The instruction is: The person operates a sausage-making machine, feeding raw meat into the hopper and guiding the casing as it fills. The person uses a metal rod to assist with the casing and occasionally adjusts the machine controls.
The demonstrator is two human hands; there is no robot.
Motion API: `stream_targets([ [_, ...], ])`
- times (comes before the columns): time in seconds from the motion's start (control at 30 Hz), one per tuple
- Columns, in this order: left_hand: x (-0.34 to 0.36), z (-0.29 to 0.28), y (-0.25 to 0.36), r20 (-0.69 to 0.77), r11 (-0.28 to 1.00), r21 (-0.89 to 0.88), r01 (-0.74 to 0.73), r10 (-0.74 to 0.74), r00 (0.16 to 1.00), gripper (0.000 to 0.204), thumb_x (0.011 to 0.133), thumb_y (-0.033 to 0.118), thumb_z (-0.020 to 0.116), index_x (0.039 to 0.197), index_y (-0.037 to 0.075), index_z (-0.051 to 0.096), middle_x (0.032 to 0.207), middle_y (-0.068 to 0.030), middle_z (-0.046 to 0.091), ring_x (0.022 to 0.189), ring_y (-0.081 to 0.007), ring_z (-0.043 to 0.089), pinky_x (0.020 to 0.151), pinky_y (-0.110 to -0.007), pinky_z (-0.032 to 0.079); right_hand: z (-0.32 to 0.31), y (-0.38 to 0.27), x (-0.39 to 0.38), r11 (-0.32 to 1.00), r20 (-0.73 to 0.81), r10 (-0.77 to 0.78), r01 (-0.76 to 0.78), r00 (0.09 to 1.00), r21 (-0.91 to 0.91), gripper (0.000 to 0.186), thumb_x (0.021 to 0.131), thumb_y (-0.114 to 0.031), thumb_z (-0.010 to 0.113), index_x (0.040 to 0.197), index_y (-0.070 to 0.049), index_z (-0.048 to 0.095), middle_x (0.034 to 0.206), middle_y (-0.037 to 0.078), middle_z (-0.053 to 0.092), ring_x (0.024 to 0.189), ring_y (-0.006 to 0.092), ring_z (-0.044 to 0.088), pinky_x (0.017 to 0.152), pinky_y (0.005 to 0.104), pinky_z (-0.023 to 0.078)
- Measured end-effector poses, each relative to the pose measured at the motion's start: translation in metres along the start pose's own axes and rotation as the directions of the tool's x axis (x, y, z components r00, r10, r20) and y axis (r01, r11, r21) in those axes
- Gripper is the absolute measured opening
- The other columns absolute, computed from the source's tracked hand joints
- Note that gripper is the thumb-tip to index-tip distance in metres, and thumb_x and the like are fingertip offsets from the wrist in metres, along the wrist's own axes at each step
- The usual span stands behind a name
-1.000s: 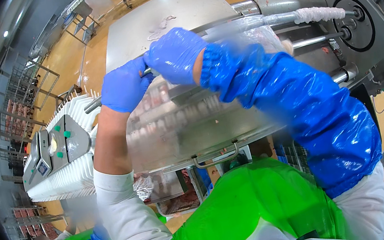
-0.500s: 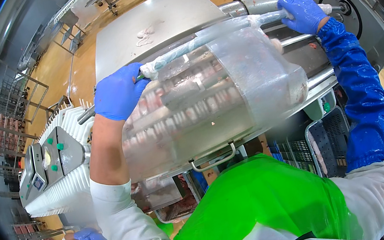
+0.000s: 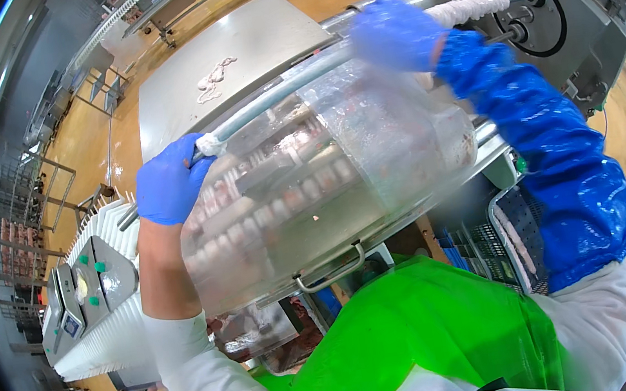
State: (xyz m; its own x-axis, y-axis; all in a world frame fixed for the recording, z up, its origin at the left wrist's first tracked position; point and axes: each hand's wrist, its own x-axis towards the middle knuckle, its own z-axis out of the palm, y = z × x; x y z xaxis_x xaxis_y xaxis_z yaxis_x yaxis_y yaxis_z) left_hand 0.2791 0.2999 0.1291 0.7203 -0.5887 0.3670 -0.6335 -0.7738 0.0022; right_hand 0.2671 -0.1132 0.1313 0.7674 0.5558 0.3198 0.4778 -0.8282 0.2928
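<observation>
The left hand (image 3: 171, 181), in a blue glove, is closed around the near end of a long tube (image 3: 276, 94); a short length of bare metal projects to the left of the fist. A bunched pale end (image 3: 209, 144) of a sleeve sits on the tube just right of this hand. The tube runs from the left hand up to the right hand (image 3: 396, 34), which lies over it. Blur hides the fingers of the right hand — whether they are clenched cannot be told.

Beyond the right hand, a gathered pale casing (image 3: 470, 9) covers the tube up to the machine housing (image 3: 570, 43), which bears a round plate. Below and between the hands, a clear cover (image 3: 395, 129) spans rows of pale links (image 3: 283, 207); a metal handle (image 3: 332, 278) is set at its near edge. Farther out than both hands, a flat metal plate (image 3: 229, 40) carries a loose pale strand (image 3: 217, 77).

To the lower left of the left hand stands a unit (image 3: 102, 338) with white prongs. Beneath the right forearm, a dark crate (image 3: 525, 211) holds a long pale piece (image 3: 514, 240).
</observation>
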Motion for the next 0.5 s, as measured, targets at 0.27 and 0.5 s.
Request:
stream_targets([
  [0.27,0.004,0.004,0.006,-0.035,0.997,-0.077,-0.005,0.002,0.999,0.026,0.087,0.03,0.072,0.109,0.017,0.07,0.094,-0.0131,0.071,0.079,-0.035,0.068,0.069,-0.043,0.055,0.001,-0.02,0.008,0.988,-0.379,-0.131,0.152,0.916,0.027,0.041,0.088,-0.038,0.068,0.117,-0.01,0.063,0.108,0.011,0.066,0.1,0.03,0.065,0.086,0.0431,0.048],
  [0.5,0.0,0.004,-0.002,-0.033,0.999,-0.039,-0.014,0.013,0.999,0.025,0.087,0.031,0.072,0.108,0.017,0.07,0.093,-0.0132,0.071,0.078,-0.0354,0.068,0.068,-0.043,0.055,0.012,-0.071,0.059,0.967,-0.248,-0.168,0.209,0.954,0.147,0.018,0.084,-0.032,0.069,0.087,-0.014,0.071,0.08,0.008,0.069,0.083,0.0296,0.068,0.076,0.0436,0.05],
])
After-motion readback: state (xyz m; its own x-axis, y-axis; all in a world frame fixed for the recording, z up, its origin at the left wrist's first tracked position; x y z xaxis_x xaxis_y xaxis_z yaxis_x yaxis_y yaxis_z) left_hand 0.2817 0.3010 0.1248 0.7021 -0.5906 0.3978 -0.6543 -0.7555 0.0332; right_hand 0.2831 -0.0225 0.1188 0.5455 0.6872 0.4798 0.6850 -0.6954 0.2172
